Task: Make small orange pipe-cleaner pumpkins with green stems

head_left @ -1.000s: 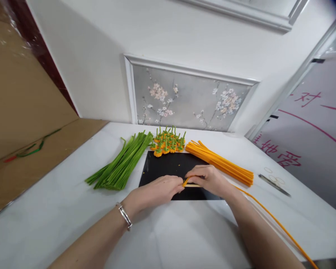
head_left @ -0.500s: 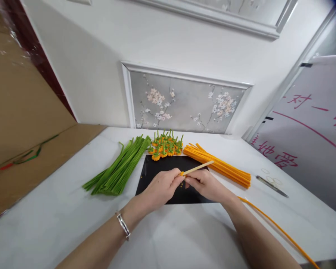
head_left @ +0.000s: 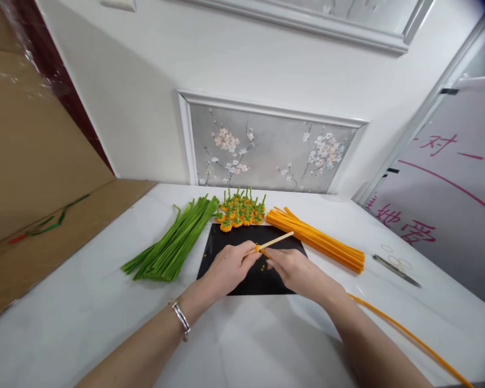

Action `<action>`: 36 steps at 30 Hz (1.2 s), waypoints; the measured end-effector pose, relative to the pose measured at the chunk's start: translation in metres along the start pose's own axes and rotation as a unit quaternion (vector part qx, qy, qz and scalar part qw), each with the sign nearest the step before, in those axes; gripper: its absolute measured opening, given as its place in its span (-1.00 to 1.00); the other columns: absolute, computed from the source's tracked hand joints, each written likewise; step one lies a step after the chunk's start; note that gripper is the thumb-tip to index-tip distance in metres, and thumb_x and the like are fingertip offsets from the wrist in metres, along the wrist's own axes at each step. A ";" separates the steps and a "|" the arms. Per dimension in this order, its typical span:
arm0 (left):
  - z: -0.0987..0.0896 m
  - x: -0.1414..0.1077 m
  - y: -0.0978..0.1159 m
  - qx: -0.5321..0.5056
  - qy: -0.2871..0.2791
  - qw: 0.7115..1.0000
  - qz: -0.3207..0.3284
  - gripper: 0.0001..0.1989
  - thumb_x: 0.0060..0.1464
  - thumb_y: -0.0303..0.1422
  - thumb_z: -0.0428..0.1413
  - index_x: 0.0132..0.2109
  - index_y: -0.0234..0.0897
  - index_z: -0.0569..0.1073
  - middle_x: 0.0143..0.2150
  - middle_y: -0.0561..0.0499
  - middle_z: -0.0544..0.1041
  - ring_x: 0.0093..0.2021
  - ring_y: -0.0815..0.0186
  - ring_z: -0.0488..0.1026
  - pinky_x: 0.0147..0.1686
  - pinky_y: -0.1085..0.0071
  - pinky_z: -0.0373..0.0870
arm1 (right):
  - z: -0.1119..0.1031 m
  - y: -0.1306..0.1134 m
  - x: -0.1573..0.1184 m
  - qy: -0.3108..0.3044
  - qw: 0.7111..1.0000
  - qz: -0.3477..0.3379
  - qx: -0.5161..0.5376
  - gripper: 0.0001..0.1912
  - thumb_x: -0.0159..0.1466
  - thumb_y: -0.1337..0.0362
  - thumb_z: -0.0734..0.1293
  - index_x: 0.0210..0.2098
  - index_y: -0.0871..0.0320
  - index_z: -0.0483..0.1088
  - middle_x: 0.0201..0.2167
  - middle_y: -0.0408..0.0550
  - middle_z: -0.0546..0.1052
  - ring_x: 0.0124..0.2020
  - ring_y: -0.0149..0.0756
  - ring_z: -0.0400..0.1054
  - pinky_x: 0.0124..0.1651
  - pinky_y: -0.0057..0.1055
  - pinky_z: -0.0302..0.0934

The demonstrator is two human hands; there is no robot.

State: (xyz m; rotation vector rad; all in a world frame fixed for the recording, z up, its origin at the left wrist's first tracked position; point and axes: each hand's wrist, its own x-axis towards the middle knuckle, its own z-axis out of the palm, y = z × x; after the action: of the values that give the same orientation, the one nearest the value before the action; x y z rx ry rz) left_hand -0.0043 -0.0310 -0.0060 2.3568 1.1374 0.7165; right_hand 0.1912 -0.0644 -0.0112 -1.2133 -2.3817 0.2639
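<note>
Between the thumb and fingers of my left hand (head_left: pixel 230 267) is a thin pale wooden stick (head_left: pixel 281 237), its free end slanting up to the right. A small turn of orange pipe cleaner (head_left: pixel 258 248) wraps the stick just past my left fingertips. My right hand (head_left: pixel 297 272) pinches the orange strand close to that wrap, its fingers curled and partly hidden. A long orange pipe cleaner (head_left: pixel 408 331) runs from behind my right forearm to the lower right table edge. Both hands are over a black mat (head_left: pixel 258 285) dotted with tiny orange bits.
Behind the mat cluster several small orange pieces with green stems (head_left: pixel 242 210). Green pipe cleaners (head_left: pixel 173 242) lie bundled left, orange ones (head_left: pixel 319 240) right. Farther right are a slim metal tool (head_left: pixel 396 270) and pale thin rings (head_left: pixel 386 248). Cardboard (head_left: pixel 44 151) borders the left side.
The stick has shifted left and its near end now shows past my left fingertips. My right hand has drawn slightly away from my left, with orange strand visible between them.
</note>
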 end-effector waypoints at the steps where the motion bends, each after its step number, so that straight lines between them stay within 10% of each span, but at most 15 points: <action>1: 0.001 0.000 -0.001 -0.002 -0.006 1.000 0.002 -0.71 0.26 -0.25 -0.10 -0.42 -0.23 0.25 -0.58 0.19 0.21 -0.58 0.42 0.13 -0.54 0.47 -0.04 | 0.000 0.001 0.000 -0.005 1.000 0.004 -0.012 -0.81 0.34 0.45 0.11 -0.15 0.15 0.30 -0.40 -0.06 0.50 -0.38 -0.29 0.39 -0.34 -0.44 0.18; 14: 0.001 -0.002 0.006 0.290 -0.041 0.956 -0.004 -0.80 0.27 -0.37 -0.08 -0.27 -0.22 0.41 -0.51 0.03 0.51 -0.54 0.24 0.45 -0.58 0.42 -0.08 | 0.004 -0.021 0.000 0.003 0.973 -0.027 -0.230 -0.85 0.33 0.47 0.21 -0.31 0.19 0.37 -0.41 -0.08 0.50 -0.45 -0.35 0.37 -0.49 -0.40 -0.06; 25: -0.003 -0.001 -0.003 0.301 -0.003 0.937 0.178 -0.84 0.24 -0.34 0.02 -0.29 -0.24 0.45 -0.29 0.04 0.50 -0.30 0.28 0.42 -0.39 0.37 0.14 | -0.008 0.000 0.006 0.186 0.965 -0.034 -0.183 -0.71 0.36 0.13 0.23 -0.39 0.10 0.48 -0.45 -0.13 0.51 -0.42 -0.39 0.37 -0.37 -0.46 0.06; 36: 0.006 -0.003 -0.006 0.290 -0.019 0.946 0.141 -0.80 0.29 -0.29 -0.04 -0.27 -0.25 0.38 -0.42 0.07 0.49 -0.48 0.30 0.43 -0.56 0.40 0.01 | 0.001 0.007 0.008 0.234 0.962 0.003 -0.141 -0.67 0.39 0.11 0.17 -0.35 0.12 0.45 -0.43 -0.08 0.51 -0.38 -0.33 0.42 -0.37 -0.49 0.14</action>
State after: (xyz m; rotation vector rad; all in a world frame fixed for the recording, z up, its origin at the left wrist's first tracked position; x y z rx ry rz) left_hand -0.0060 -0.0304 -0.0146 3.0591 1.1166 0.4609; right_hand 0.1918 -0.0536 -0.0120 -1.2382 -2.0403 -0.3407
